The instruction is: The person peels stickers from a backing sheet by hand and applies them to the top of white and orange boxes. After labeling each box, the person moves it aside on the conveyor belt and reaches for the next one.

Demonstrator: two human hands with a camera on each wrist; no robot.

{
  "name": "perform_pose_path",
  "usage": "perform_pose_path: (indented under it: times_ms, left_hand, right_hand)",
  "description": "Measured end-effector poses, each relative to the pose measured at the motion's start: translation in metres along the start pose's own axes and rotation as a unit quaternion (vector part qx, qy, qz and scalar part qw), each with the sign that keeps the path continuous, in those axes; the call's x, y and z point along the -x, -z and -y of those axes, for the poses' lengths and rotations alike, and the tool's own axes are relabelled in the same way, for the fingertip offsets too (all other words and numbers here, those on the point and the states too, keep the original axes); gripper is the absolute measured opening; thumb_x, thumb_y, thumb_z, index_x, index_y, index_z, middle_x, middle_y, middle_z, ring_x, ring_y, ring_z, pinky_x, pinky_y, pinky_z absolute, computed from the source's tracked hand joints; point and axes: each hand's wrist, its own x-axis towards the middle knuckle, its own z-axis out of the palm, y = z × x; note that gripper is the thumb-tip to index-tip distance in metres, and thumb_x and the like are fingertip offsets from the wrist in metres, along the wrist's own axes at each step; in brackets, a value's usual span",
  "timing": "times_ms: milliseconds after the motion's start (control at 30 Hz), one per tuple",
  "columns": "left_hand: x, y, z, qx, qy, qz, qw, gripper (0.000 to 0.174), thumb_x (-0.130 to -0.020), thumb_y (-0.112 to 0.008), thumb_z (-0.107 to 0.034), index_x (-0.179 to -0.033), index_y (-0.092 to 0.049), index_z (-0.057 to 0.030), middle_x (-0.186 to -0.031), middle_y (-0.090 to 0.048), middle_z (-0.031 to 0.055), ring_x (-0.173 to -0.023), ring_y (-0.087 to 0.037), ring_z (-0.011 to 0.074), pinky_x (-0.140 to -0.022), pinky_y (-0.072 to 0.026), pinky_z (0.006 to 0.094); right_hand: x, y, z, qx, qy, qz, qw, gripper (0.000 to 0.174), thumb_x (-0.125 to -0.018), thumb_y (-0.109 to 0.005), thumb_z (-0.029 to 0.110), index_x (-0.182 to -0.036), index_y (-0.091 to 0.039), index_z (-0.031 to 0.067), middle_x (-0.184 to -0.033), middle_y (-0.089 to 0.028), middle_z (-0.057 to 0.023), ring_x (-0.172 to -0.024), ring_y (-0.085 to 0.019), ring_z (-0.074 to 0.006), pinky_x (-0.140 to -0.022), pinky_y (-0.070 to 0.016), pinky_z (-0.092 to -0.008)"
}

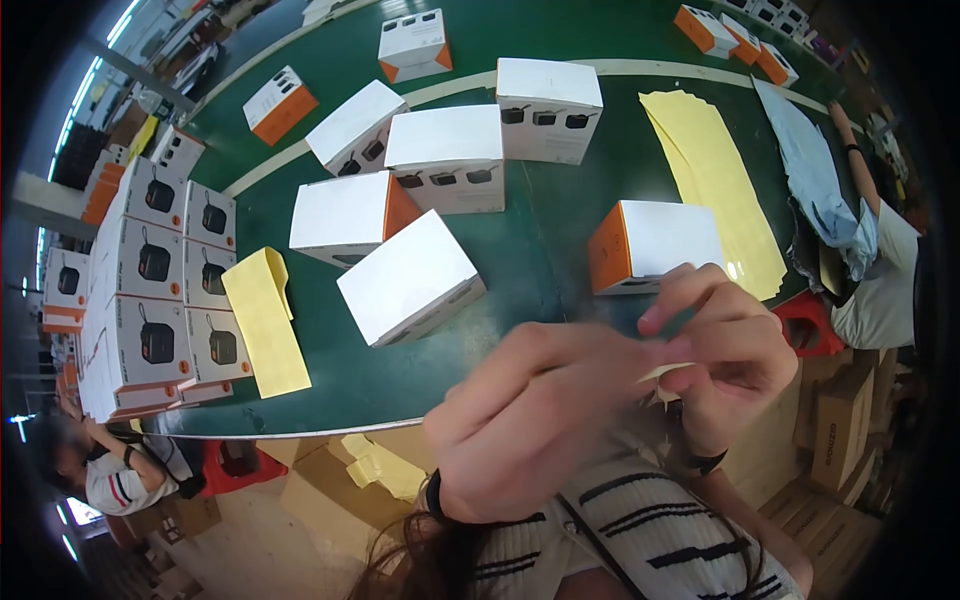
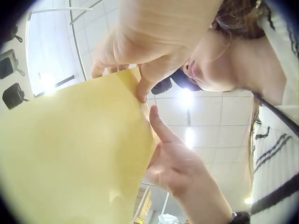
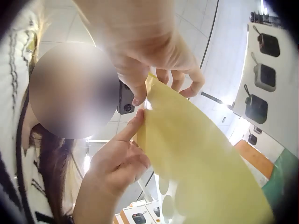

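Both hands are raised in front of the chest, holding a yellow paper sheet [image 2: 84,144] by its near edge. My left hand [image 1: 540,410] pinches it, thumb on the edge and fingers behind, as the left wrist view shows. Close beside it, my right hand [image 1: 730,350] grips the same edge; in the right wrist view its thumb and curled fingers are on either side of the sheet [image 3: 187,144]. Head-on, only a thin sliver of the sheet shows between the fingers. A white box with an orange end [image 1: 660,240] stands just beyond the right hand.
On the green table [image 1: 540,250] stand several white boxes [image 1: 410,280], and boxes are stacked at the left [image 1: 150,290]. A folded yellow sheet [image 1: 268,320] lies beside that stack. More yellow sheets [image 1: 715,180] lie at the right. Other people [image 1: 140,465] sit at both sides.
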Motion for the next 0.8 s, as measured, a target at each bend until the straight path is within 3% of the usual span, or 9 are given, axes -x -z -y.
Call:
perform_pose_path:
  times_ms: [33, 133, 400, 633, 733, 800]
  left_hand:
    - [0.000, -0.002, -0.004, 0.040, 0.062, -0.004, 0.997, 0.028, -0.074, -0.075, 0.006, -0.100, -0.065, 0.0008, -0.092, -0.065, 0.0153, -0.075, -0.063, 0.0202, -0.063, -0.0503, 0.0269]
    - [0.001, 0.001, 0.002, 0.028, 0.019, 0.012, 0.999, 0.024, -0.077, -0.073, 0.006, -0.099, -0.064, 0.0016, -0.089, -0.066, 0.0131, -0.073, -0.062, 0.0187, -0.060, -0.0484, 0.0241]
    - [0.004, 0.000, 0.000, 0.020, 0.033, 0.006, 0.999, 0.021, -0.078, -0.071, 0.007, -0.096, -0.065, -0.0004, -0.087, -0.065, 0.0111, -0.067, -0.057, 0.0170, -0.057, -0.0444, 0.0250]
    - [0.005, -0.002, -0.001, 0.014, 0.046, -0.001, 0.999, 0.020, -0.077, -0.071, 0.008, -0.095, -0.065, 0.0000, -0.085, -0.063, 0.0110, -0.065, -0.055, 0.0164, -0.057, -0.0425, 0.0247]
    - [0.005, -0.006, 0.002, 0.006, 0.027, -0.030, 0.999, 0.020, -0.075, -0.072, 0.009, -0.092, -0.066, 0.0008, -0.082, -0.062, 0.0106, -0.063, -0.054, 0.0163, -0.056, -0.0405, 0.0249]
    - [0.007, -0.006, 0.002, -0.002, 0.032, -0.035, 0.999, 0.021, -0.074, -0.072, 0.009, -0.092, -0.067, 0.0012, -0.081, -0.062, 0.0108, -0.063, -0.053, 0.0164, -0.055, -0.0397, 0.0251]
  right_hand:
    - [0.000, 0.000, 0.000, 0.000, -0.001, -0.001, 1.000, 0.019, -0.070, -0.079, 0.000, -0.085, -0.067, -0.0045, -0.072, -0.064, -0.0113, -0.071, -0.064, -0.0279, -0.062, -0.0472, -0.0310]
    - [-0.002, -0.001, 0.001, 0.002, 0.005, -0.004, 1.000, 0.016, -0.072, -0.077, -0.001, -0.084, -0.066, -0.0050, -0.071, -0.063, -0.0115, -0.068, -0.062, -0.0253, -0.058, -0.0450, -0.0298]
    - [-0.001, -0.002, 0.000, 0.031, 0.017, 0.006, 0.999, 0.014, -0.073, -0.076, 0.000, -0.081, -0.065, -0.0039, -0.069, -0.062, -0.0096, -0.063, -0.059, -0.0198, -0.057, -0.0413, -0.0301]
    - [-0.001, -0.001, 0.000, 0.049, 0.014, 0.009, 0.999, 0.017, -0.071, -0.078, 0.003, -0.080, -0.065, -0.0039, -0.067, -0.061, -0.0081, -0.062, -0.058, -0.0207, -0.058, -0.0421, -0.0309]
    - [-0.005, 0.001, 0.006, 0.109, 0.021, 0.029, 0.993, 0.021, -0.068, -0.080, 0.007, -0.082, -0.068, -0.0031, -0.073, -0.063, -0.0091, -0.070, -0.058, -0.0224, -0.061, -0.0447, -0.0322]
    - [-0.009, 0.000, 0.017, 0.250, 0.023, 0.037, 0.967, 0.022, -0.078, -0.076, 0.019, -0.084, -0.065, 0.0010, -0.086, -0.059, -0.0105, -0.087, -0.054, -0.0292, -0.072, -0.0417, -0.0399]
